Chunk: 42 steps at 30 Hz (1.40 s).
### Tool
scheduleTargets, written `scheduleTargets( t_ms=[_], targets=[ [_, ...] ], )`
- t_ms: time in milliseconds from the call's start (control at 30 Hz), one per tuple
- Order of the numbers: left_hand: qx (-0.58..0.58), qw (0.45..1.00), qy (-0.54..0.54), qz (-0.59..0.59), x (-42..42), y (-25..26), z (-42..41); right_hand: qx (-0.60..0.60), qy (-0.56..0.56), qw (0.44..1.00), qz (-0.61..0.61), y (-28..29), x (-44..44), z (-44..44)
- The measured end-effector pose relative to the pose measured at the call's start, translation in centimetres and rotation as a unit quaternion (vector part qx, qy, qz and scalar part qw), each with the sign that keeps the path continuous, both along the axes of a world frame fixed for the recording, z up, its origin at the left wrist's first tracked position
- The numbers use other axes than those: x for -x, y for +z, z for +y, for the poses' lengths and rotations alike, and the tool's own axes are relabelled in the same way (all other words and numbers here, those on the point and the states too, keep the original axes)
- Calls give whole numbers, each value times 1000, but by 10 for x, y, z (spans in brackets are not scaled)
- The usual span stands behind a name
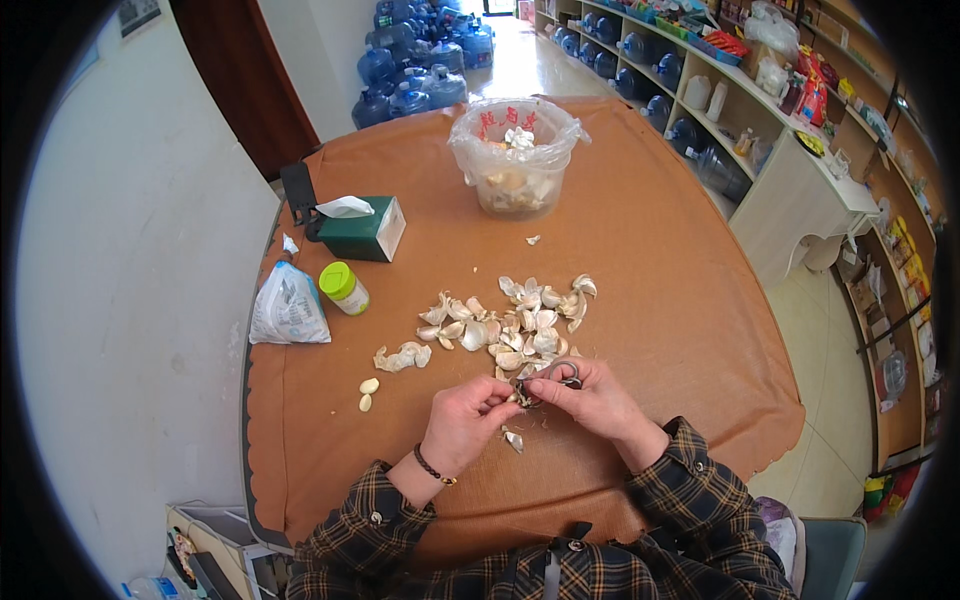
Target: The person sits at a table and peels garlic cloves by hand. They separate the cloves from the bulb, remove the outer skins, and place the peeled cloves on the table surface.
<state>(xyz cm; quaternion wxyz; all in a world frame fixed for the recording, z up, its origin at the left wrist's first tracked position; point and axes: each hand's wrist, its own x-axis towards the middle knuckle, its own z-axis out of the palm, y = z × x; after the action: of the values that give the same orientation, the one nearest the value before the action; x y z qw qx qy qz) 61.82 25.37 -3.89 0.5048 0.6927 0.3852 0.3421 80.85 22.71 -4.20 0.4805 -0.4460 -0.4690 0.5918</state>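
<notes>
Between the fingertips of my left hand [469,420] is a garlic clove [514,397], mostly covered by the fingers. My right hand [596,397] grips small metal scissors [564,369]; a finger loop shows above the hand, and the blades meet the clove. Just beyond both hands spreads a loose heap of unpeeled garlic cloves [510,360] mixed with papery skins. Two peeled cloves [367,394] lie apart on the left. A scrap of garlic skin [514,441] rests on the brown table cover below my fingers.
A plastic tub [521,191] lined with a clear bag holds skins at the far side. Along the left stand a green tissue box [364,232], a lime-lidded jar [345,289] and a white plastic bag [289,307]. Beyond the table are shelves [697,112] and blue water jugs [409,82].
</notes>
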Motion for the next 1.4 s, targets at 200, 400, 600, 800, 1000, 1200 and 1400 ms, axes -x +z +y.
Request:
scheduleTargets(
  t_ms=[200,400,600,800,1000,1200,1400],
  targets=[
    [-47,998,31,11,1,-1,-1,-5,3,1000,-5,-2,0,0],
    [-90,995,33,8,-2,-1,-2,14,4,1000,26,1,0,0],
    [33,994,37,-98,0,-3,0,54,-48,990,125,4,1,3],
    [144,952,-13,-269,5,-2,11,23,-137,990,18,9,-10,4],
    [98,976,-18,-193,4,-8,7,-58,-14,997,48,14,5,-4],
    [-100,994,16,-47,2,6,6,-84,-15,996,13,11,-1,-4],
    [-142,990,0,-18,5,6,6,-60,-40,997,-28,14,2,-5]
  ],
)
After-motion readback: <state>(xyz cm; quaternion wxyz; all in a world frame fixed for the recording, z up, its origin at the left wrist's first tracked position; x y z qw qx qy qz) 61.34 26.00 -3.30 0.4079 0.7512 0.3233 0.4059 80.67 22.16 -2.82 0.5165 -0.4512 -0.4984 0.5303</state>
